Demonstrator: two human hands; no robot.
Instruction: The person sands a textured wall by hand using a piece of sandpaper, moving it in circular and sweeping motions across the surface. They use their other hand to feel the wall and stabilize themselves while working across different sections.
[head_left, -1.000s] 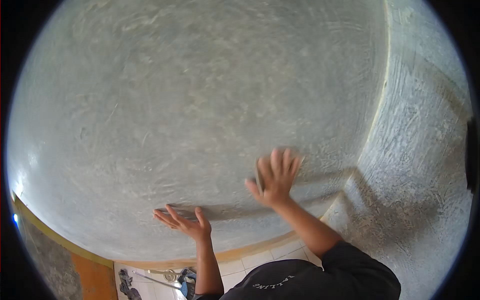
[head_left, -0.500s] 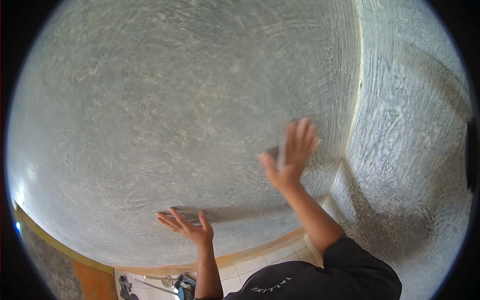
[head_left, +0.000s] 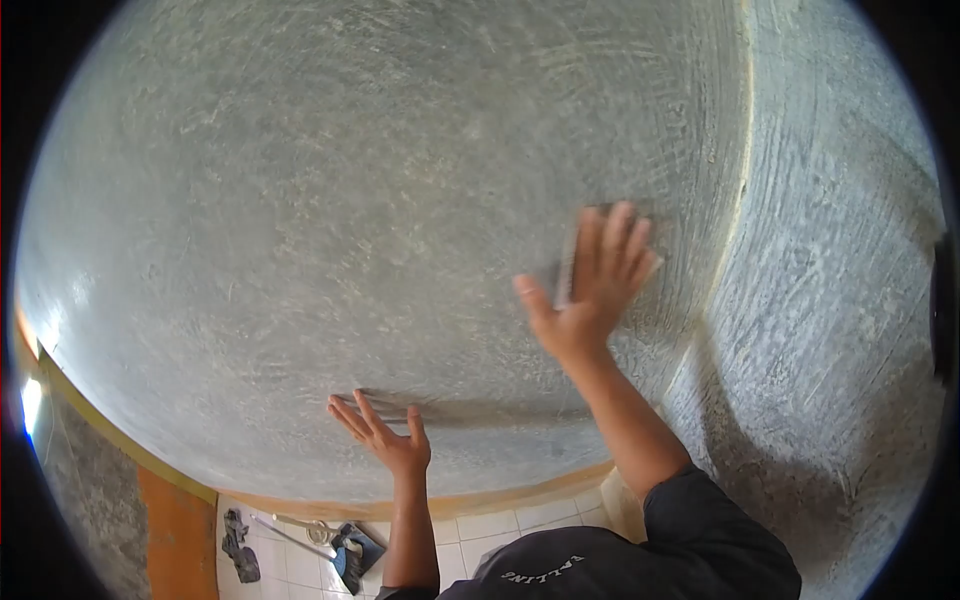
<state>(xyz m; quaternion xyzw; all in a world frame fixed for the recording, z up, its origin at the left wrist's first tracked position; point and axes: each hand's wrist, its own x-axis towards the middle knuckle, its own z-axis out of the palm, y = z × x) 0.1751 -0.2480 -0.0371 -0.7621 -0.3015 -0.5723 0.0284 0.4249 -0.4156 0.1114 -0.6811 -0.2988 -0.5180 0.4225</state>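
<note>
My right hand [head_left: 595, 290] presses a thin, pale flat piece [head_left: 566, 283] against the grey plastered wall [head_left: 380, 230]. Its edges show beside the palm and past the fingers, while the thumb points out to the left. Lower and to the left, my left hand [head_left: 388, 435] rests with spread fingertips at the same wall and holds nothing. Swirling rough marks cover the wall's surface.
A second rough wall [head_left: 820, 250] meets the first at a corner on the right. Below lie white floor tiles [head_left: 490, 525], a dustpan [head_left: 358, 555] with a brush, and dark items [head_left: 238, 545]. An orange strip [head_left: 175, 535] stands at lower left.
My right hand has moved slightly up the wall with the flat piece. My left hand sits a little higher and further right. The view has shifted, showing more floor and the dustpan.
</note>
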